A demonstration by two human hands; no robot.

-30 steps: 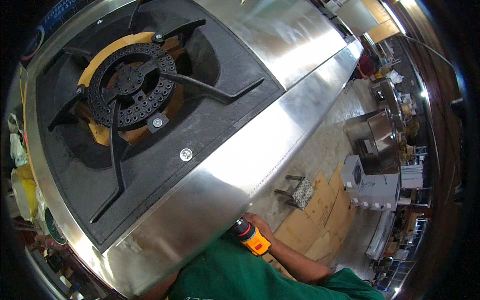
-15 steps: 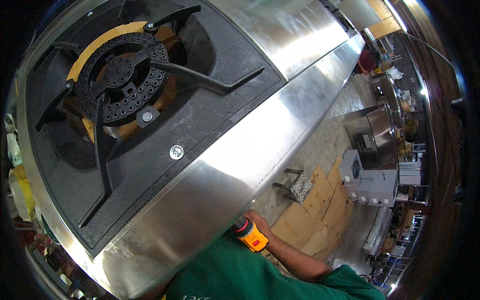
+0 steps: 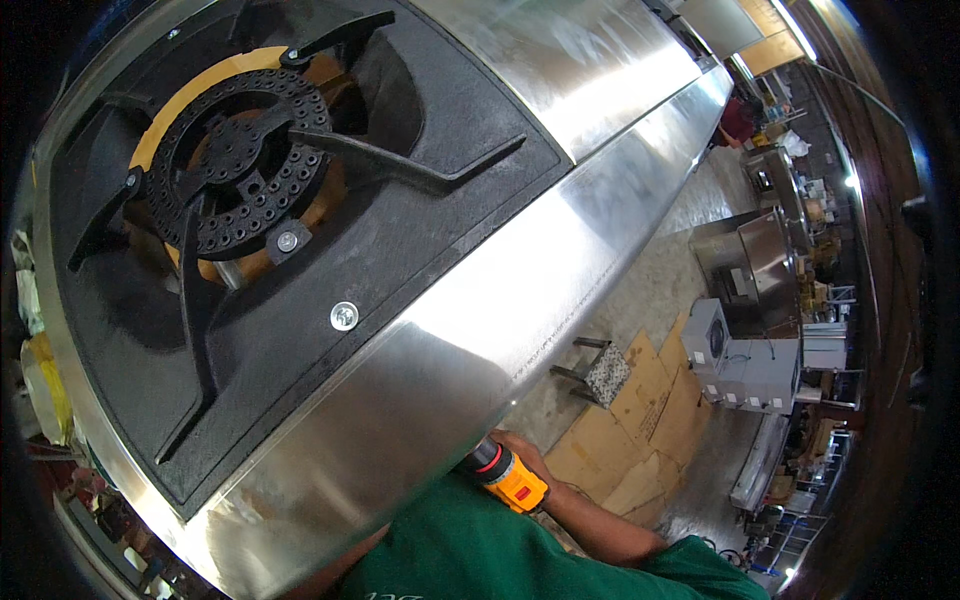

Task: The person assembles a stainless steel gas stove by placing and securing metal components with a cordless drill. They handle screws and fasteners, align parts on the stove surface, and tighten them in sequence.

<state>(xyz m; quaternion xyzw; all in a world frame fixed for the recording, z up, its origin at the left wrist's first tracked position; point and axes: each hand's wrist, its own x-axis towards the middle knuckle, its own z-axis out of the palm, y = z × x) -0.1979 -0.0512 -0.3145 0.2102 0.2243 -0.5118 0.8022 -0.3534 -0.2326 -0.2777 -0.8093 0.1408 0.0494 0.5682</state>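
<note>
My right hand [image 3: 522, 450] is closed around a yellow-and-black cordless drill [image 3: 515, 484] just below the front edge of a stainless steel stove [image 3: 370, 420]. The drill's black and red nose points toward the stove's front; its tip is hidden under the edge. Of my left arm, only a piece of forearm [image 3: 345, 562] shows at the lower edge, and the hand is out of sight beneath the steel rim. On the stove top lies a black pan support [image 3: 420, 240] over a round black burner [image 3: 240, 150]. Near its front edge sits a silver washer-like disc [image 3: 344, 316].
Flattened cardboard [image 3: 620, 430] covers part of the concrete floor at right, beside a small stool with a speckled top [image 3: 607, 374]. Farther off stand grey box-shaped units [image 3: 745, 370] and steel cabinets [image 3: 750, 270]. A person in dark red [image 3: 738, 120] is at the far end.
The view has shifted slightly. The drill and my right hand sit a little farther right, still at the stove's front edge. More of my left forearm shows.
</note>
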